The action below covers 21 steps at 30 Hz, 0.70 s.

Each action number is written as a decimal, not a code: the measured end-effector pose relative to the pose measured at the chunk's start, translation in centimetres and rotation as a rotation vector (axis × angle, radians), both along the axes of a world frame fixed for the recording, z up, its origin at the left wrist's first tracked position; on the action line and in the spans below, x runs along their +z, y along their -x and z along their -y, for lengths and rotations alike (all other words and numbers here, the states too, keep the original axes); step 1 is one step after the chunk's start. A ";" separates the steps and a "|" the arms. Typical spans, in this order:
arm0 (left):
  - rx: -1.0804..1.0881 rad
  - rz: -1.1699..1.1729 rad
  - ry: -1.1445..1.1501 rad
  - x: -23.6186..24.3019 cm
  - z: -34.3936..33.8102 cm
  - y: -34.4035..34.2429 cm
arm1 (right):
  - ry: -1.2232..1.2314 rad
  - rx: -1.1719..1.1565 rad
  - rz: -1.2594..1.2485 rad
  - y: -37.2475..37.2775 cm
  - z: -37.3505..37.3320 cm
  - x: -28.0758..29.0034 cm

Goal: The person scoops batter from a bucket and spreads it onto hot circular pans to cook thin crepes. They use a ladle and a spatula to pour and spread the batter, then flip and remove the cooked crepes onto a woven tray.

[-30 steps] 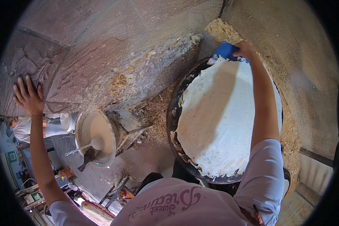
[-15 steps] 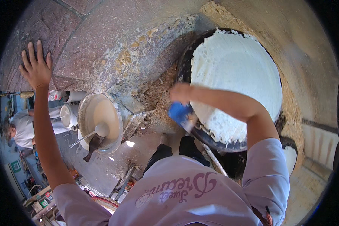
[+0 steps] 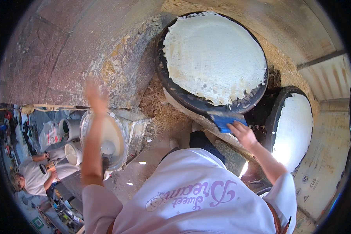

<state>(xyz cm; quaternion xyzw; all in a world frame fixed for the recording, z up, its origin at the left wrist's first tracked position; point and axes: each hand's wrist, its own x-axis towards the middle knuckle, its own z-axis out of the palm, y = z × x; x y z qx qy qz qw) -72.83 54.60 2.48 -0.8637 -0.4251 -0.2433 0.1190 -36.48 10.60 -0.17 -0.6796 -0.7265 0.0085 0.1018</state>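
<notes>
A wide blue scraper (image 3: 223, 121) is in my right hand (image 3: 242, 133), its edge at the near rim of a large round black griddle (image 3: 185, 94). A thin white layer of batter (image 3: 216, 58) with ragged edges covers most of that griddle. My left hand (image 3: 96, 97), smeared by motion, is raised beside the stained wall, above the rim of a tub of pale batter (image 3: 115, 132); its fingers cannot be made out. A round-bowled ladle (image 3: 107, 148) rests in the tub, partly hidden behind my left forearm.
On the right is a second black griddle (image 3: 270, 130) with a white layer on it. A reddish stone-like wall (image 3: 35, 58) stands at the left. Beyond the tub are a white bucket (image 3: 73, 153) and another person (image 3: 37, 175) holding something. Crumbly brown residue surrounds the griddles.
My left hand has come off the wall and moved right, toward the tub. My right hand and the scraper have shifted from the griddle's left side to its near edge. The view has turned.
</notes>
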 end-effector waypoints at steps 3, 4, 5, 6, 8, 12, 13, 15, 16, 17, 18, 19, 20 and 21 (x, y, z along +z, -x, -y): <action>-0.329 0.137 0.388 -4.2 10.4 -11.6 | 0.056 -0.115 -0.043 0.1 -0.3 -3.9; -0.429 0.178 0.518 -4.6 13.9 -15.6 | 0.063 -0.191 -0.111 -0.8 -0.8 -5.4; -0.499 0.095 0.570 -4.7 16.3 -18.8 | 0.053 -0.338 -0.125 -1.7 -1.5 -5.4; -0.647 0.003 0.575 -4.9 17.9 -21.8 | -0.030 -0.473 -0.133 -2.9 -2.1 -5.3; -0.814 -0.101 0.453 -5.7 19.6 -26.7 | -0.029 -0.746 -0.254 -4.8 -2.6 -3.7; -0.782 0.040 0.415 -7.2 18.5 -30.7 | -0.026 -0.498 -0.286 -5.6 0.0 -2.3; -0.731 0.128 0.483 -6.8 18.2 -31.1 | 0.031 -0.391 -0.296 -4.8 0.4 -1.8; -0.541 0.187 0.580 -6.2 17.8 -31.2 | 0.086 -0.177 -0.318 -2.5 -0.2 -1.9; -0.445 0.214 0.626 -6.1 17.6 -31.2 | 0.083 -0.075 -0.329 -1.3 -1.1 -2.8; -0.462 0.254 0.650 -7.0 17.1 -31.1 | 0.088 -0.061 -0.311 0.3 -3.0 -3.1; -0.512 0.261 0.625 -6.6 17.2 -31.4 | 0.097 -0.056 -0.288 1.8 -5.0 -3.3; -0.562 0.266 0.600 -6.0 17.8 -31.5 | 0.079 -0.110 -0.211 2.8 -7.1 -3.8; -0.610 0.275 0.577 -5.6 18.1 -31.8 | 0.067 -0.163 -0.130 2.8 -8.9 -4.7; -0.694 0.275 0.484 -5.1 18.4 -32.3 | 0.130 -0.301 0.010 2.0 -10.4 -8.3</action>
